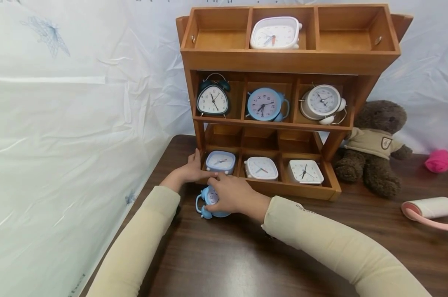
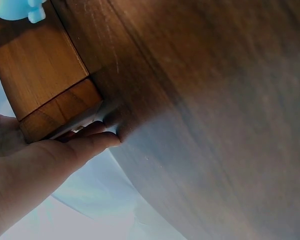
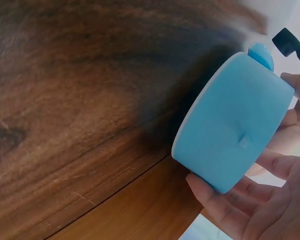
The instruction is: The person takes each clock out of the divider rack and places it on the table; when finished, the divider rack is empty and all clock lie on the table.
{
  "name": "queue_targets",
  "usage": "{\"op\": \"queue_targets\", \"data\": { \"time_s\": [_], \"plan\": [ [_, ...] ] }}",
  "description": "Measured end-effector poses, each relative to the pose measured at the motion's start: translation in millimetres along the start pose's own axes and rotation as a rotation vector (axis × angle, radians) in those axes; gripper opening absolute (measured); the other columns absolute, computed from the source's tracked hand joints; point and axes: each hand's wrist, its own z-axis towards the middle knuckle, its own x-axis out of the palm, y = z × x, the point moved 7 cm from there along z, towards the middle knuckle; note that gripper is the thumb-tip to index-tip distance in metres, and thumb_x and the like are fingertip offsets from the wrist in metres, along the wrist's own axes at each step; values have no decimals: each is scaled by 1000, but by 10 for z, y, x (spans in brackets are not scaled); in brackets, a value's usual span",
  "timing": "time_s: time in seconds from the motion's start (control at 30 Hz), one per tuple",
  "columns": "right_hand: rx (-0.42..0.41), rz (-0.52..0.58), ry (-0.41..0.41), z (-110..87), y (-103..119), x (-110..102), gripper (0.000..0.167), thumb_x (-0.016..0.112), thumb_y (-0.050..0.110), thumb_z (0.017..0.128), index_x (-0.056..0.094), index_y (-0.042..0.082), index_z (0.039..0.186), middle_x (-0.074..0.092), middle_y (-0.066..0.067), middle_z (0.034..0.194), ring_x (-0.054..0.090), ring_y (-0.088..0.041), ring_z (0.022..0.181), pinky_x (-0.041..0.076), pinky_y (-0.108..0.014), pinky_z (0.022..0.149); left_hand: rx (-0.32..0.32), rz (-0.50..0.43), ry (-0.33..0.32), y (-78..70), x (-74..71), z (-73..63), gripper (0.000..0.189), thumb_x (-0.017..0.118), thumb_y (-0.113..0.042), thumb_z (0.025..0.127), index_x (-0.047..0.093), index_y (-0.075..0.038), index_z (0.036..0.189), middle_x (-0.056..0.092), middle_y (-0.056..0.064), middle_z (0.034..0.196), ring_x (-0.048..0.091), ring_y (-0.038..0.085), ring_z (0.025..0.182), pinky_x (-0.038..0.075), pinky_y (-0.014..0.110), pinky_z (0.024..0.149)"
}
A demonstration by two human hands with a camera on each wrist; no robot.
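Observation:
My right hand (image 1: 233, 194) grips a light blue twin-bell alarm clock (image 3: 235, 125) just in front of the shelf's lower tray. In the head view its bells and handle (image 1: 201, 203) point left, and the hand covers much of the dial. My left hand (image 1: 189, 170) holds the front left corner of the wooden shelf (image 2: 45, 70), its fingers along the outer side wall. Close beside that hand, a periwinkle clock (image 1: 221, 160) lies in the left compartment. A white round-cornered clock (image 1: 261, 168) and a white square clock (image 1: 306, 171) lie in the compartments to its right.
On the middle tier are a dark green clock (image 1: 213, 100), a blue clock (image 1: 263, 104) and a white twin-bell clock (image 1: 323, 101). Another white clock (image 1: 275, 35) lies up top. A teddy bear (image 1: 376, 144), pink ball (image 1: 438, 161) and lint roller (image 1: 433, 207) are at right.

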Motion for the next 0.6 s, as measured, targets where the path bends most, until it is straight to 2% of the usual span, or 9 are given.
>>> {"op": "queue_targets", "data": {
  "time_s": [0.3, 0.6],
  "plan": [
    [8, -14, 24, 8, -18, 72, 79, 63, 72, 82, 56, 19, 141, 52, -10, 143, 60, -25, 119, 55, -43, 86, -8, -10, 6, 2, 19, -16, 123, 65, -56, 89, -25, -2, 151, -16, 25, 161, -1, 41, 149, 20, 52, 117],
    [-6, -30, -24, -4, -28, -19, 82, 56, 79, 81, 55, 23, 142, 53, -7, 143, 58, -24, 121, 56, -43, 84, 5, 5, 2, -22, -15, -32, 118, 62, -53, 92, -26, 0, 151, -13, 28, 160, 3, 43, 149, 21, 52, 117]
  ]
}}
